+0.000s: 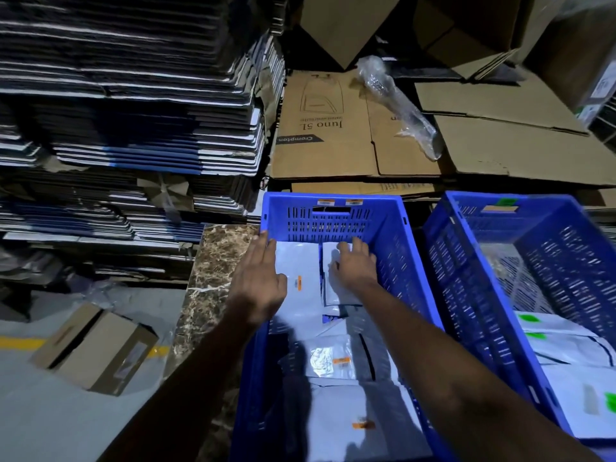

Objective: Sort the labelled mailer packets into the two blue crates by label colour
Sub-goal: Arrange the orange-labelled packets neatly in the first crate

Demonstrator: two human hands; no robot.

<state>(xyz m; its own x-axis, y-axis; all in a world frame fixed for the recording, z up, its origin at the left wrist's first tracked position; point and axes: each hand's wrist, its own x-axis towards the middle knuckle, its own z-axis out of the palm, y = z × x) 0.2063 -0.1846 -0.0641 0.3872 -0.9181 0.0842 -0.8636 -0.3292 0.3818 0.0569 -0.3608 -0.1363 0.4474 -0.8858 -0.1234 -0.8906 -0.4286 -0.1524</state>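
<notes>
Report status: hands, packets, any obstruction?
Both hands in left crate: left hand, right hand flat on white packets. Orange labels here, green-labelled packets in right crate. No obstruction.

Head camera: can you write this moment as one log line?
left hand: flat on orange-label packet | right hand: on packet | crate: left crate | green-label crate: untouched

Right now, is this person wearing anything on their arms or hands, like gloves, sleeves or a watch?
Nothing shows. Both forearms are bare as far as the picture's bottom edge, with no sleeve or cuff in view. The left hand and the right hand carry no gloves, and no ring, watch or wristband can be seen on them.
</notes>
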